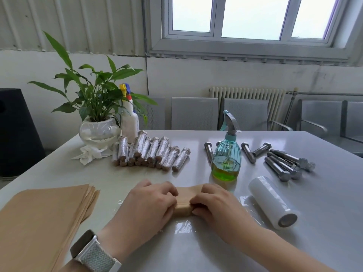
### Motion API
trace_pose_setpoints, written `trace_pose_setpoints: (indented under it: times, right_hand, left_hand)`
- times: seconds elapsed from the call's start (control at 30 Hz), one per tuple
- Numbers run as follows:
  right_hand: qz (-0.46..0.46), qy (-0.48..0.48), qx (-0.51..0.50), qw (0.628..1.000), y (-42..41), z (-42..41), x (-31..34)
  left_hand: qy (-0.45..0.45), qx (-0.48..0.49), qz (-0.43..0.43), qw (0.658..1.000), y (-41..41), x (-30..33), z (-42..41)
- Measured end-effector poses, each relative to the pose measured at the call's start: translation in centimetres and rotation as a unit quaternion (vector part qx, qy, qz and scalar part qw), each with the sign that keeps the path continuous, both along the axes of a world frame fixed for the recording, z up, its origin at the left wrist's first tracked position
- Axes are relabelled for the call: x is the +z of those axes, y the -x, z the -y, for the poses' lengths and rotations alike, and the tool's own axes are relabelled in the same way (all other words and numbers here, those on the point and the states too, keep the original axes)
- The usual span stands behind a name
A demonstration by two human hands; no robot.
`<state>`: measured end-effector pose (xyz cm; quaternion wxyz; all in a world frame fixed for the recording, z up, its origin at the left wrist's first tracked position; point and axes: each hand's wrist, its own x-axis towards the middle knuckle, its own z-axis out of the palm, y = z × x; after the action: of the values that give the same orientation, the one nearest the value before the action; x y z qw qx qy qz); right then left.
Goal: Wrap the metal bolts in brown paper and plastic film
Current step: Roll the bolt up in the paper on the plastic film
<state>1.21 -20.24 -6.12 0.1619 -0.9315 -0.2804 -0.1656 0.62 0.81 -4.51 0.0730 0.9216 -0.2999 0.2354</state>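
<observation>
Brown paper roll [183, 208] lies on the bench [196, 252] near centre, grasped by the left hand [149, 205] and right hand [218, 207]. Plastic film roll [273, 203] at 3 o'clock. Bare metal bolts [282, 163] at 1 o'clock, wrapped bolts [151, 152] at 11.

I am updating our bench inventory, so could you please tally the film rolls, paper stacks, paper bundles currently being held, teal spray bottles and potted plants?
Roll of clear plastic film: 1
Stack of brown paper sheets: 1
Held brown paper bundle: 1
Translucent teal spray bottle: 1
Green potted plant: 1
Total: 5
</observation>
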Motion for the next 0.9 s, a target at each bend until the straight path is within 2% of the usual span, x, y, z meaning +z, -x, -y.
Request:
trace_pose_setpoints:
  times: [0.1,0.2,0.3,0.43,0.67,0.9]
  right_hand:
    - [-0.029,-0.010,-0.002,1.000,-0.3,0.1,0.1]
    - [-0.058,-0.018,0.002,0.998,-0.5,0.2,0.3]
    - [-0.080,-0.014,0.010,0.997,-0.8,0.4,0.6]
    - [-0.119,0.007,0.029,0.992,-1.2,0.6,1.5]
    - [-0.239,0.147,0.043,0.959,-3.4,0.1,3.7]
    - [-0.336,0.312,-0.004,0.888,-5.5,-1.7,6.0]
  left_hand:
    - [-0.017,-0.019,0.025,0.999,-0.2,-0.3,-0.4]
    - [-0.025,-0.012,0.012,1.000,-0.4,-0.5,-0.5]
    - [0.015,-0.016,-0.008,1.000,-0.4,-0.5,-0.6]
    - [0.077,-0.002,-0.076,0.994,-0.2,-0.4,-0.4]
    - [0.082,0.024,-0.063,0.994,-0.6,-1.2,-0.3]
    - [0.116,0.050,-0.101,0.987,-0.8,-1.4,-0.1]
